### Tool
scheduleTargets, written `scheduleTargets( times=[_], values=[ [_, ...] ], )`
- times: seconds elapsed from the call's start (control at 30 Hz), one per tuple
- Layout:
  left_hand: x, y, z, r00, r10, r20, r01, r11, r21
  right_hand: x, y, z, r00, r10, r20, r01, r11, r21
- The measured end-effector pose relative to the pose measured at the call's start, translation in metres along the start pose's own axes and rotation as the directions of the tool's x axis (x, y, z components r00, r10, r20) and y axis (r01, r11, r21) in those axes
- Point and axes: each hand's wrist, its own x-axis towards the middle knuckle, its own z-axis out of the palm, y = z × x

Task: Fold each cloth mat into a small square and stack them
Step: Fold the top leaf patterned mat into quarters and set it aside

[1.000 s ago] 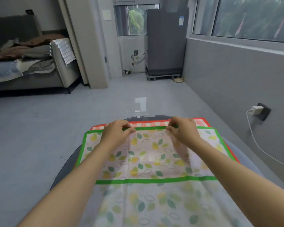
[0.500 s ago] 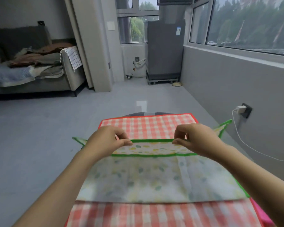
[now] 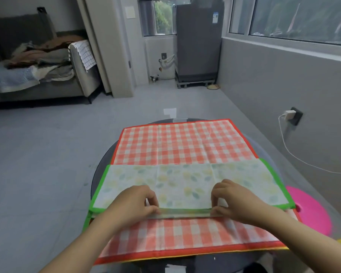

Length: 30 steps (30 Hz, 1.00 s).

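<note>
I saw my left hand (image 3: 134,201) and right hand (image 3: 232,200) each pinching the near edge of the green-bordered mat (image 3: 185,184), folded in half, long axis left-to-right, lying across the checked mat (image 3: 181,142) on the counter (image 3: 102,174).

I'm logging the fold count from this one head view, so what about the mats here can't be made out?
- How many mats lie under the red checked mat: only thin coloured edges show at its near border.
- Near edge of the green-bordered leaf mat: partly covered by the left hand and right hand, and blurred.
- Pink object at right: partly behind the mats.
- Round table: mostly covered.
</note>
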Motion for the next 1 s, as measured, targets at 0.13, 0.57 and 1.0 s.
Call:
scheduleTargets(
  times=[0.13,0.57,1.0],
  values=[
    [0.003,-0.002,0.002,0.997,0.007,0.071,-0.010,0.999,0.035,0.000,0.004,0.004,0.999,-0.007,0.045,0.006,1.000,0.014],
    [0.083,0.021,0.026,0.974,0.077,-0.213,-0.044,0.987,0.153,0.067,0.012,0.014,0.974,0.046,-0.224,-0.056,0.998,-0.039],
    [0.096,0.012,0.063,0.998,0.007,-0.062,0.012,0.958,0.288,0.053,0.069,0.034,0.954,0.289,-0.086,-0.296,0.952,-0.080]
  ],
)
